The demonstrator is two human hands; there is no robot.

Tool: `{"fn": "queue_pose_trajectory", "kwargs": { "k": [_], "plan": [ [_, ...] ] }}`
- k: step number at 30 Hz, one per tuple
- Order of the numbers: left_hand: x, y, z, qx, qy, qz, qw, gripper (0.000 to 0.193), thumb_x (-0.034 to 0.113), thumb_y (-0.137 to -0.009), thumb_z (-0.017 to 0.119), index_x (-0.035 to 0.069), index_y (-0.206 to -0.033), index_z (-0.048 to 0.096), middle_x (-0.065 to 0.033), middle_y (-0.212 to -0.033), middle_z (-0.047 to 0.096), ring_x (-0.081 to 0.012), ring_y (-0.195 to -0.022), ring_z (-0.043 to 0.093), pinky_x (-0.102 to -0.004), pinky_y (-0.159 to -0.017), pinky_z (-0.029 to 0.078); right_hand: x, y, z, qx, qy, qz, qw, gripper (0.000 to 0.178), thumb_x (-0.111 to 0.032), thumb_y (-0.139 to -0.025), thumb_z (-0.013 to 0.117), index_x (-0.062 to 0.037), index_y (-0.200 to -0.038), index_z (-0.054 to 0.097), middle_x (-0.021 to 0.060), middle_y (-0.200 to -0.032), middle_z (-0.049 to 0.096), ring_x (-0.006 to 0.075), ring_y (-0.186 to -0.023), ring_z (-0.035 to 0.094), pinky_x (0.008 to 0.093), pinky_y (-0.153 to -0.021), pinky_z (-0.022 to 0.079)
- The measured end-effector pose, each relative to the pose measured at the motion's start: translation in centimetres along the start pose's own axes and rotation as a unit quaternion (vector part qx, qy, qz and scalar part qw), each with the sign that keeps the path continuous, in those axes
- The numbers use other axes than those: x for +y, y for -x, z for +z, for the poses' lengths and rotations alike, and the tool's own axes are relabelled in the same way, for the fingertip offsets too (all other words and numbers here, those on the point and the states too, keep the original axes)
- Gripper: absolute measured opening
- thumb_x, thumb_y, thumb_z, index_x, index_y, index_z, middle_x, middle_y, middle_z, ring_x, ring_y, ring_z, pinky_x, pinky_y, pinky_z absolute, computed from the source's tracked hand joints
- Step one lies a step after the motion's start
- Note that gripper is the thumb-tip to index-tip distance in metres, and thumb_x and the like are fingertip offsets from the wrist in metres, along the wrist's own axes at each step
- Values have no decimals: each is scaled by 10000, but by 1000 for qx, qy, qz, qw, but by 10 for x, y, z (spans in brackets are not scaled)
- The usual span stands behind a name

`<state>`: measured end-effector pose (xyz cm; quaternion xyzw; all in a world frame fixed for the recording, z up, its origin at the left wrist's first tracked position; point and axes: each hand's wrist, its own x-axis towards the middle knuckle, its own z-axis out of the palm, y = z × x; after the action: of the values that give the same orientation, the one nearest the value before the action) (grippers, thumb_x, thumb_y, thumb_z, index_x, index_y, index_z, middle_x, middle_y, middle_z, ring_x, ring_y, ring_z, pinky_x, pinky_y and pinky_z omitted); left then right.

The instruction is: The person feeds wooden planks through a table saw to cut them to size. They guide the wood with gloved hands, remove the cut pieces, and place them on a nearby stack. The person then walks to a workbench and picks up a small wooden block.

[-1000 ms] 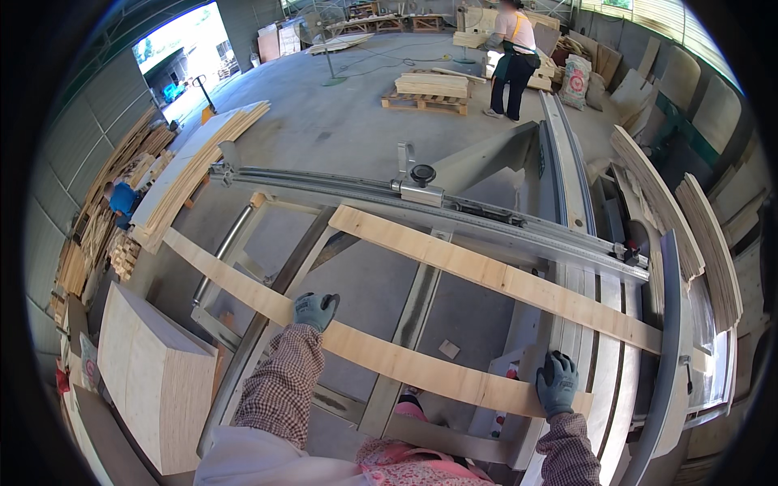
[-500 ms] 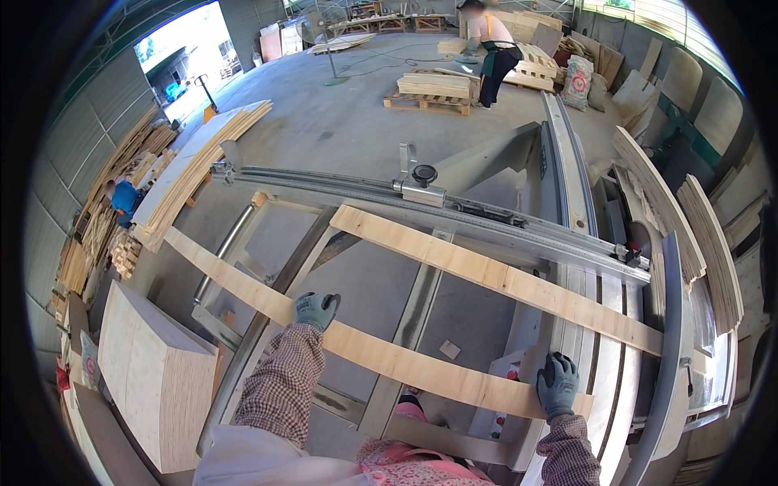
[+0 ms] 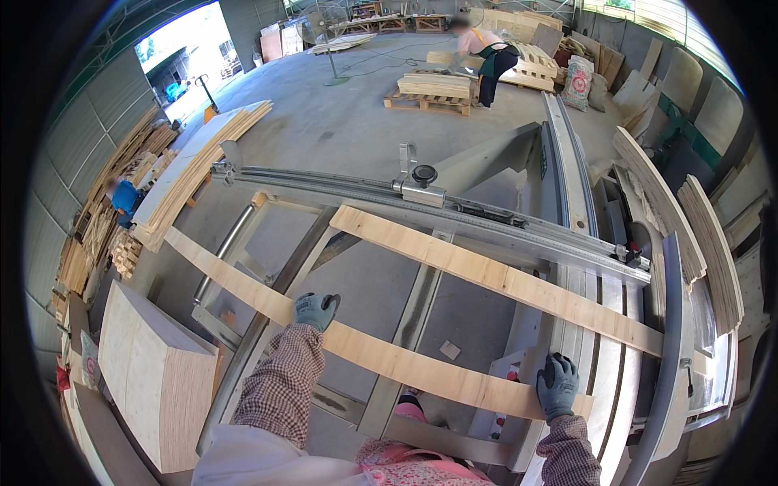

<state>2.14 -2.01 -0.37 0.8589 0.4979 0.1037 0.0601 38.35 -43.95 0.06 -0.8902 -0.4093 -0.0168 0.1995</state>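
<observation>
My left hand, in a grey-blue work glove, is closed around the near plywood strip, left of the strip's middle. My right hand, gloved alike, grips the same strip close to its right end. The strip lies slantwise over the bars of a metal machine frame, its left end reaching past the frame's roller. Farther from me, roughly parallel, a second plywood strip rests across the frame. Its right end reaches a long upright metal plate. Neither hand touches this far strip.
A metal fence with a knobbed stop spans the frame's far side. Stacked panels stand at left, with a long board stack beyond. Far back, a person bends beside a loaded pallet; another person is at far left.
Both my hands and the two strips look unmoved. At the back, the person has bent farther forward and leftward, with a board now before them.
</observation>
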Motion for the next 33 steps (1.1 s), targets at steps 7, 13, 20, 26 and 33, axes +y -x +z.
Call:
{"fn": "queue_pose_trajectory", "kwargs": {
  "k": [7,13,20,26,33],
  "plan": [
    [1,-1,0,-15,-14,-12,1000,280,365,-796,553,118,-835,677,-122,-781,649,-302,-757,602,-418,-714,459,1,0,1,4,-3,1,1000,438,-222,-714,643,-75,-1119,566,122,-1170,531,321,-1134,435,438,-971,342],
    [-3,-1,4,2,-7,-3,1000,285,363,-802,560,105,-825,678,-141,-770,638,-321,-743,596,-430,-696,455,1,0,1,3,-3,-3,1000,435,-220,-715,640,-72,-1116,565,124,-1170,531,323,-1134,435,438,-970,345],
    [-5,-1,6,7,-8,1,1000,291,356,-810,556,90,-810,676,-149,-761,634,-334,-731,590,-437,-689,451,1,1,1,1,-3,4,1000,445,-225,-710,646,-76,-1121,563,122,-1177,525,325,-1139,428,442,-973,342],
    [-5,0,7,16,11,12,1000,291,354,-808,556,89,-807,676,-155,-759,633,-335,-729,590,-440,-691,449,1,0,1,3,-2,-2,1000,443,-223,-710,649,-80,-1121,563,118,-1170,527,322,-1135,431,439,-968,346],
    [5,2,-6,4,8,8,1000,295,362,-806,558,96,-830,683,-160,-763,632,-333,-732,593,-439,-686,451,1,1,1,10,2,-7,1000,444,-221,-710,649,-81,-1122,563,117,-1168,529,320,-1128,436,437,-963,351]
  ]
}}
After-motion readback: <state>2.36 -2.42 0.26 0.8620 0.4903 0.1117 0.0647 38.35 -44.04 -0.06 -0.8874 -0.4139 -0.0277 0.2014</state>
